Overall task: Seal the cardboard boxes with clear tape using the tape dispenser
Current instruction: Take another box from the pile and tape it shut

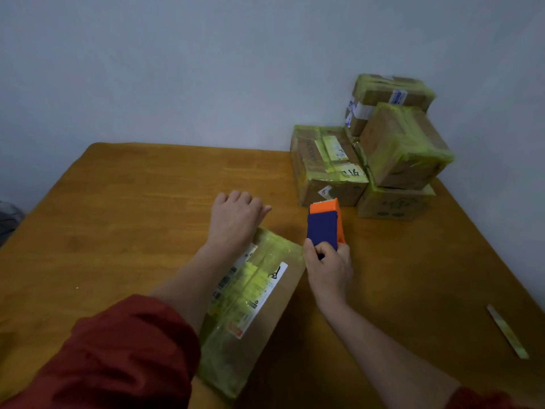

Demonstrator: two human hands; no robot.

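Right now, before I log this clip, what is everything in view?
near box: one, brown, yellowish tape, white label; under the left forearm
stacked boxes: four, brown, yellowish tape; table's far right
tape dispenser: one, orange and blue; in the right hand
strip: one, pale; table's right edge
table: one, orange-brown wood
wall: one, grey; behind
left hand: one, red sleeve; fingers curled at near box's far end
right hand: one; grips the tape dispenser
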